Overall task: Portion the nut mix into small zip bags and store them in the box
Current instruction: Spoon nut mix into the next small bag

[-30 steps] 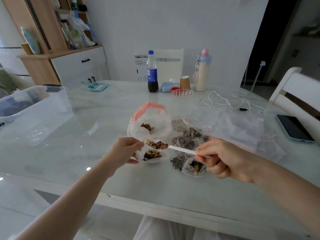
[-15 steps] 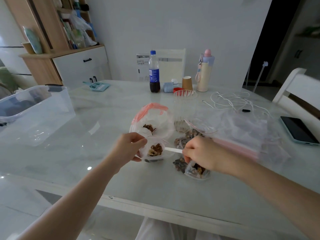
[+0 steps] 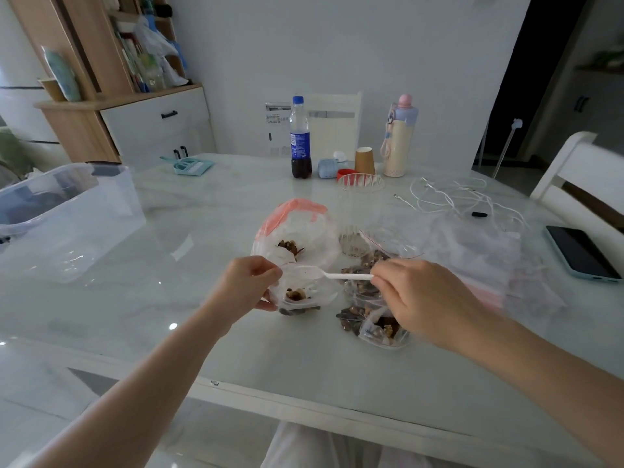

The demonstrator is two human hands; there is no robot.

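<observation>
marble table [image 3: 141, 319] | hands: 2 | spoon [image 3: 332, 275]: 1 | storage box [image 3: 64, 214]: 1

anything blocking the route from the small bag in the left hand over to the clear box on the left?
Nothing visible does. The small bag, held open by the left hand, has only bare table between it and the clear box.
</observation>
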